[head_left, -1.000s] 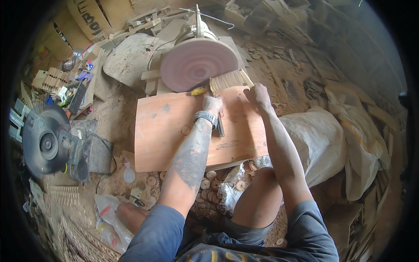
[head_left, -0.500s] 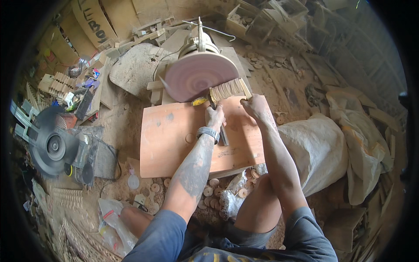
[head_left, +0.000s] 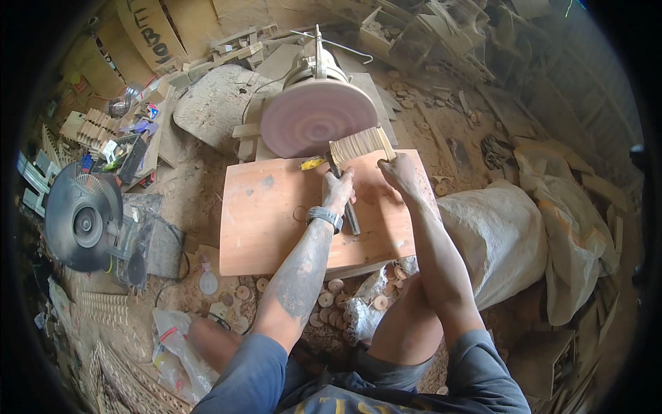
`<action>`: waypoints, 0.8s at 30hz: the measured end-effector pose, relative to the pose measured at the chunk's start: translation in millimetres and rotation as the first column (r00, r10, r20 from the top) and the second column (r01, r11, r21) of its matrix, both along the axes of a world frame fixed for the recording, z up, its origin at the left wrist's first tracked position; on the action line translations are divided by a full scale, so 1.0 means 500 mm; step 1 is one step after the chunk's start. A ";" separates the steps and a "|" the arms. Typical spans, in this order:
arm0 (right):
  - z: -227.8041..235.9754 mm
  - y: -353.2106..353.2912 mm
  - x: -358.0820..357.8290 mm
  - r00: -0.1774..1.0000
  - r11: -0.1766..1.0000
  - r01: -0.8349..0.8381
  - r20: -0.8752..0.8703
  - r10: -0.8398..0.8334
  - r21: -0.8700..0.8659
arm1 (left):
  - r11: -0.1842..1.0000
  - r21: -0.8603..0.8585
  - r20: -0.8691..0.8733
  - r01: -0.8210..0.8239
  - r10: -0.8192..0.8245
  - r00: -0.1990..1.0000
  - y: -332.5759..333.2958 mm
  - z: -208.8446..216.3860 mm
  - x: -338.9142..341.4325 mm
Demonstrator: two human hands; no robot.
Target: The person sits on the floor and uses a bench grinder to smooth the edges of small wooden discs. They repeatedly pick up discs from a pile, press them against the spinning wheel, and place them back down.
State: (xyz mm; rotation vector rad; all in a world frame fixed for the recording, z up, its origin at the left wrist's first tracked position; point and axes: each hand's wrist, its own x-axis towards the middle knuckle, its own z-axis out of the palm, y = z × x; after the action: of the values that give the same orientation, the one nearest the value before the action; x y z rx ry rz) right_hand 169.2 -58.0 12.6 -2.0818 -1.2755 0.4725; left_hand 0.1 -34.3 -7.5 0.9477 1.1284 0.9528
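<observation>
My left hand [head_left: 338, 191] grips a dark metal bar [head_left: 353, 222], right hand [head_left: 400, 172] a pale wooden strip [head_left: 385, 143], seemingly sanding the ribbed tan wooden stack [head_left: 355, 145], twelve o'clock; next needs even pressure.

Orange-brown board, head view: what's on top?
A dark bar, with the left hand on it, and a yellow piece by the far edge. Whatever lies directly beneath hand and bar on the board is covered.
</observation>
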 end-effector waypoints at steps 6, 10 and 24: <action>0.016 -0.025 0.007 1.000 0.986 -0.025 0.014 0.023 0.165 | 1.000 0.015 0.067 0.025 -0.026 0.997 -0.005 0.007 0.010; -0.015 0.020 0.019 0.996 0.982 0.021 0.081 -0.037 0.187 | 0.999 0.039 0.010 -0.016 0.015 1.000 0.015 -0.001 0.026; -0.016 0.019 0.047 0.986 1.000 -0.010 0.168 0.008 0.013 | 0.998 -0.063 -0.097 0.017 -0.023 0.995 0.035 -0.001 0.039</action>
State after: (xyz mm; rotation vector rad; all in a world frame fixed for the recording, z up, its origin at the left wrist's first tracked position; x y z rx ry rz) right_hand 192.5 -48.3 4.8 -2.1422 -1.3798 0.2965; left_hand 19.3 -16.7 -8.1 0.9620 1.2214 0.8582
